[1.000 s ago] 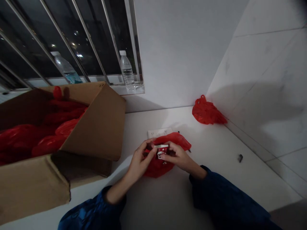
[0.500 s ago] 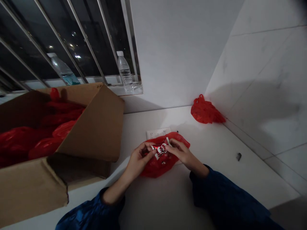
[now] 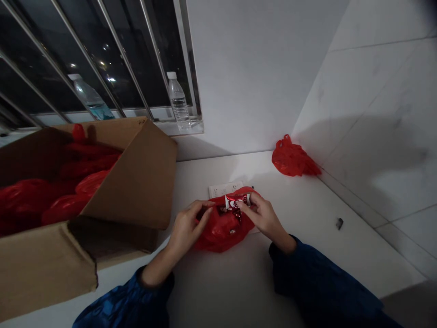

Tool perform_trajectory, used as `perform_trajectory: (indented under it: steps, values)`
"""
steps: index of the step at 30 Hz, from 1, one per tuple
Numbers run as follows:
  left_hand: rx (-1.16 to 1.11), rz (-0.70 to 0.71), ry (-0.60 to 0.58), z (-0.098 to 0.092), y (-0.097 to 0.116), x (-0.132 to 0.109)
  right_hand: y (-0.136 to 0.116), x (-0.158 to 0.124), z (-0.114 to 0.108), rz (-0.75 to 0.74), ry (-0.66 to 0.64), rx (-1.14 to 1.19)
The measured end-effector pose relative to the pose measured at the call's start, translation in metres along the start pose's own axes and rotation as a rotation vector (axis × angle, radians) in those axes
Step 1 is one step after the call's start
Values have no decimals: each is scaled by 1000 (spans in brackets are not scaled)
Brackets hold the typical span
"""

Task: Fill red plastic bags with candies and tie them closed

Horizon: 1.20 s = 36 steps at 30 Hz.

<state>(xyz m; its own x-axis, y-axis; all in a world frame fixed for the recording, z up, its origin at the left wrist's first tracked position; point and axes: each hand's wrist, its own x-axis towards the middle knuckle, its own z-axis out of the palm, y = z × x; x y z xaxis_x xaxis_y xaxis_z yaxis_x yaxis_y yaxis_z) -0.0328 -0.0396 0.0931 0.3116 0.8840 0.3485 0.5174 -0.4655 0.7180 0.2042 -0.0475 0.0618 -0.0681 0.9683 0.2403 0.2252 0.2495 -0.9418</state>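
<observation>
A red-and-white wrapped candy [image 3: 236,201] with black lettering is pinched in my right hand [image 3: 264,217], just over an opened red plastic bag [image 3: 220,230]. Small dark wrapped pieces show inside the bag's mouth, too small to name. My left hand [image 3: 186,228] is at the bag's left edge, thumb and fingers closed on the thin red plastic. Under the bag lies a white printed sheet or booklet [image 3: 218,189], mostly covered.
A cardboard box [image 3: 146,177] with several red bags [image 3: 27,200] stands left. Two water bottles, one tilted [image 3: 90,96] and one upright [image 3: 179,102], are by the barred window. Another red bag [image 3: 290,157] sits in the corner; a small dark object [image 3: 339,223] lies right.
My left hand has let go of the candy and moved left to the bag's edge. The candy, now in my right hand alone, has moved slightly up and right.
</observation>
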Motion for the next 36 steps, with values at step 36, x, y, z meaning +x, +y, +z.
perform_trajectory:
  steps: [36]
  values:
    - [514, -405, -217, -16, -5, -67, -22, -4, -63, -17, 59, -981]
